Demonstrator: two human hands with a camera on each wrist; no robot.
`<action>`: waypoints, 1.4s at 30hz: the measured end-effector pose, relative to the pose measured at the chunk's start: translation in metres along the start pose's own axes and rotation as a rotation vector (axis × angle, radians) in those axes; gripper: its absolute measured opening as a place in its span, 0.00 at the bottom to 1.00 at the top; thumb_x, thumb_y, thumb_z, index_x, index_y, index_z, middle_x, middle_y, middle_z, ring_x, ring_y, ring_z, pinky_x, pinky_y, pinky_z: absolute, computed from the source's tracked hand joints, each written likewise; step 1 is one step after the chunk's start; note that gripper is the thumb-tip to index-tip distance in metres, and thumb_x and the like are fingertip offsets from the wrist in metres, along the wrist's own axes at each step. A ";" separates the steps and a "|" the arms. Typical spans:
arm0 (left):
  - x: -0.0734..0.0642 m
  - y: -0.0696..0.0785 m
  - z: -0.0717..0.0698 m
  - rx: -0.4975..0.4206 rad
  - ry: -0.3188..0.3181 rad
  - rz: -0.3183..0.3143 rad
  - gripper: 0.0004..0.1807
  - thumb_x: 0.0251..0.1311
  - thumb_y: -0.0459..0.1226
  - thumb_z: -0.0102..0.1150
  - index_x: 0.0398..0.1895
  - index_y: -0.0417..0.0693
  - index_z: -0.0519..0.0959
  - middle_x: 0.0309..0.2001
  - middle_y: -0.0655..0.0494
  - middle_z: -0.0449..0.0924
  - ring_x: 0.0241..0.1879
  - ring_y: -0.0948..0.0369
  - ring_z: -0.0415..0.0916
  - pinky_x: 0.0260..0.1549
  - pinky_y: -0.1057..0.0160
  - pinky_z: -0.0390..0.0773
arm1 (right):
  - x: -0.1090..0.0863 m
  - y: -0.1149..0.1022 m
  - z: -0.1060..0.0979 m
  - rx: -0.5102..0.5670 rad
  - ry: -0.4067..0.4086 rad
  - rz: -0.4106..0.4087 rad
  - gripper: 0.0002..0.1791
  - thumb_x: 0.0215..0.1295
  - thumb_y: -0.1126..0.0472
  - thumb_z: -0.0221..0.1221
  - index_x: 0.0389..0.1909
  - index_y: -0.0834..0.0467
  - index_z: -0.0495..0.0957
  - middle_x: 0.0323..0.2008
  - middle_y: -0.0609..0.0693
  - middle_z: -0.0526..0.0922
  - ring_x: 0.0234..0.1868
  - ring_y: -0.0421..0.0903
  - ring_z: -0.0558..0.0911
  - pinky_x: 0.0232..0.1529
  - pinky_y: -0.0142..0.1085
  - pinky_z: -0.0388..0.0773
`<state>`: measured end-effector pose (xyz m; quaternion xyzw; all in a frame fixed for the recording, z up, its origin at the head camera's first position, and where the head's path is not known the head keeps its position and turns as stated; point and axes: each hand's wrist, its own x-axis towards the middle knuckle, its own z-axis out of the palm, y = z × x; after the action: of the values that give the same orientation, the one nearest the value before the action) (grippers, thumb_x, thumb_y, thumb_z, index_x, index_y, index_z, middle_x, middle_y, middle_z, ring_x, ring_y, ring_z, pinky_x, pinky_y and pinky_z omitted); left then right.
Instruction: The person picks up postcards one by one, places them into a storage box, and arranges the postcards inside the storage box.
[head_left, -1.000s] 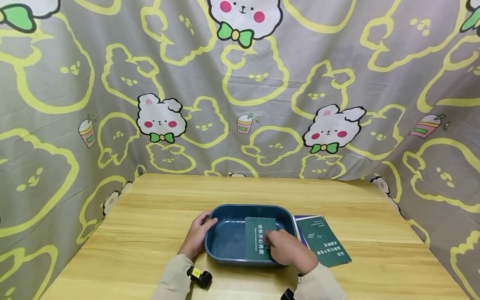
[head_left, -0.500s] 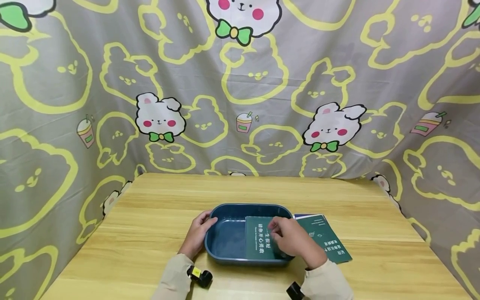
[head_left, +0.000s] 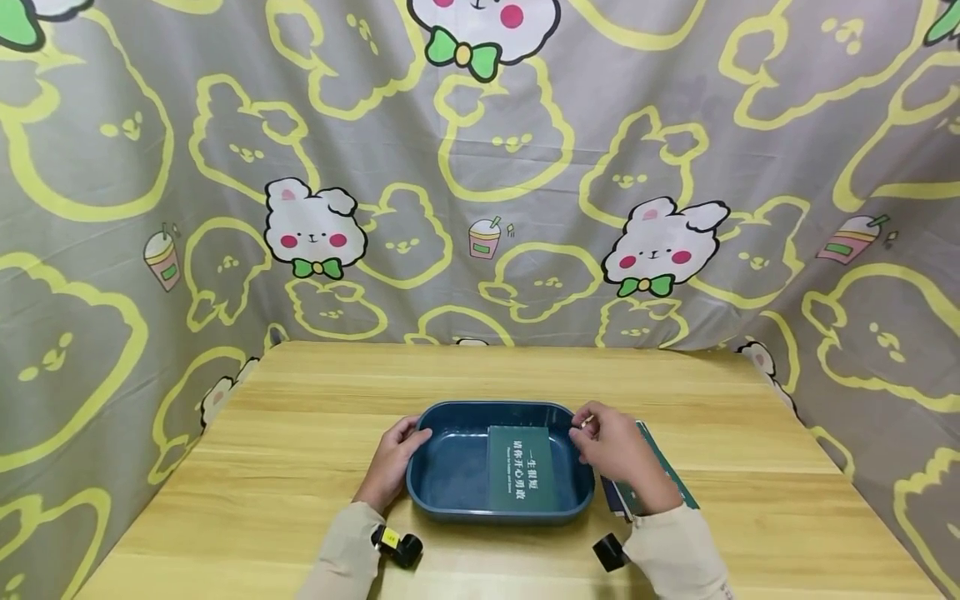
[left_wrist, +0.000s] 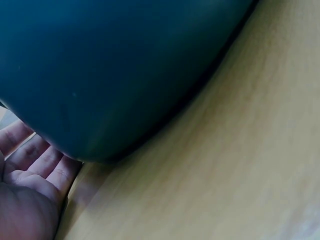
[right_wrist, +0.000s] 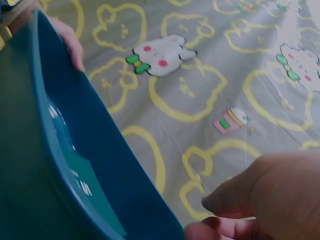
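A dark blue rectangular basin [head_left: 450, 487] with rounded corners stands on the table. Flat inside its right half lies a green card [head_left: 519, 468] with white writing. My left hand [head_left: 393, 462] holds the basin's left end, thumb over the rim and fingers along the outer wall; in the left wrist view those fingers [left_wrist: 47, 162] touch the outside. At the basin's right rim hovers my right hand [head_left: 615, 446], fingers loosely bent, with nothing visible between thumb and fingers in the right wrist view. Under and beside that hand lies a stack of cards [head_left: 670, 467], partly hidden by the forearm.
The wooden table [head_left: 322, 392] reaches back to a grey curtain [head_left: 420, 150] printed with rabbits and yellow outlines. Small black cameras sit on both wrists, near the sleeves [head_left: 345, 542].
My right hand has drawn off the green card and moved right to the basin's rim, over the card stack. The card stays in the basin. My left hand keeps its hold.
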<state>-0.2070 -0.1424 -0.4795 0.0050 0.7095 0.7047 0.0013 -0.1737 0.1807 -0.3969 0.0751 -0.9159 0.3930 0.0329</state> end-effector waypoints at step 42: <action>0.001 -0.003 0.000 -0.011 -0.004 0.018 0.20 0.67 0.37 0.57 0.56 0.33 0.74 0.49 0.44 0.77 0.49 0.54 0.73 0.46 0.66 0.74 | -0.003 0.085 -0.037 -0.100 -0.112 0.487 0.25 0.59 0.52 0.68 0.33 0.70 0.69 0.25 0.60 0.73 0.22 0.51 0.77 0.23 0.38 0.75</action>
<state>-0.2082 -0.1429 -0.4823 0.0127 0.7055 0.7086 -0.0038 -0.1842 0.2661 -0.4328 -0.1277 -0.9256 0.3389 -0.1100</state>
